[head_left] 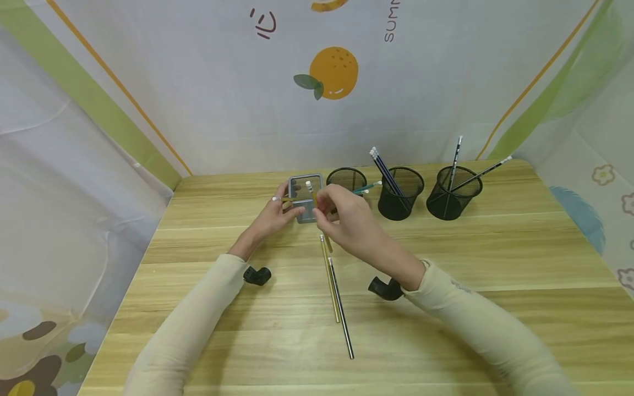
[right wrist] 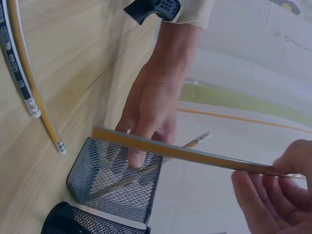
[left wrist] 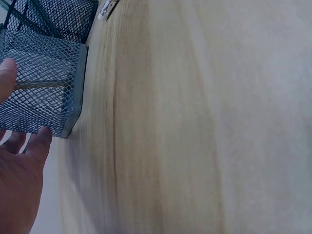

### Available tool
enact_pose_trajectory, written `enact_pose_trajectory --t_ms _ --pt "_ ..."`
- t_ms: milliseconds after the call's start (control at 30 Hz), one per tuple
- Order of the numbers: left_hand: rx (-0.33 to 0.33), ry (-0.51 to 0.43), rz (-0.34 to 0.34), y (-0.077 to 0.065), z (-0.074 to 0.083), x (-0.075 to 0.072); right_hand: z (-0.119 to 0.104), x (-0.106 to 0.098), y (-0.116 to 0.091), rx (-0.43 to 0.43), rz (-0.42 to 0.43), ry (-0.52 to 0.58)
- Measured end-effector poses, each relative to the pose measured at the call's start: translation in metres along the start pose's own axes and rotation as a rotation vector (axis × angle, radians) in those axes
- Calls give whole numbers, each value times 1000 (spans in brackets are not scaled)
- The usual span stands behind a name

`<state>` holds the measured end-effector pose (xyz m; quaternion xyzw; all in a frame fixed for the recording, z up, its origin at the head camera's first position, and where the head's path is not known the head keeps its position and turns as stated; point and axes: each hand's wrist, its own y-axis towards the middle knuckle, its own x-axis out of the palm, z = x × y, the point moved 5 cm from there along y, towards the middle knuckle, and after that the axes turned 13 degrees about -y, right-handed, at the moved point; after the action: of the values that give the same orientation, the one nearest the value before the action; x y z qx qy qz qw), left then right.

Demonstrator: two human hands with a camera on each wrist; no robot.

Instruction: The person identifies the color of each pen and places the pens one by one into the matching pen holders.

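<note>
My left hand [head_left: 267, 221] holds a square grey mesh pen holder [head_left: 307, 216], thumb on the near side and fingers on the far side. A yellow pencil [right wrist: 199, 140] leans inside that holder, its eraser end sticking out past the rim. Above the holder, my right hand [head_left: 350, 221] pinches another yellow pencil [right wrist: 185, 154] near its eraser end, the other end pointing down. In the right wrist view that pencil crosses in front of the holder. Nearer me on the table lie a yellow pencil [head_left: 331, 286] and a black pencil [head_left: 343, 313], side by side.
To the right stand three round black mesh holders: one [head_left: 346, 170] with green pencils [head_left: 367, 188], one [head_left: 400, 208] with dark blue pencils [head_left: 383, 169], and one [head_left: 443, 208] with black-and-white pencils [head_left: 455, 159]. A patterned curtain [head_left: 223, 121] hangs behind the wooden table [head_left: 198, 330].
</note>
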<state>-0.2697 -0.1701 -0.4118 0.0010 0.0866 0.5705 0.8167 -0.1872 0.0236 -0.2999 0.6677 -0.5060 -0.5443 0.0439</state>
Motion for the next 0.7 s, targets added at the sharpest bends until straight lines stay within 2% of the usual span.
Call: enact_pose_trajectory --t_ms 267,433,700 --pt "-15 -13 -7 -1 0 0 0 3 6 -95 82 -26" --pt "-21 -15 -14 0 -1 -1 -2 3 9 -142 123 5" --pt "-23 16 -4 0 0 -1 -10 -3 16 -214 258 52"
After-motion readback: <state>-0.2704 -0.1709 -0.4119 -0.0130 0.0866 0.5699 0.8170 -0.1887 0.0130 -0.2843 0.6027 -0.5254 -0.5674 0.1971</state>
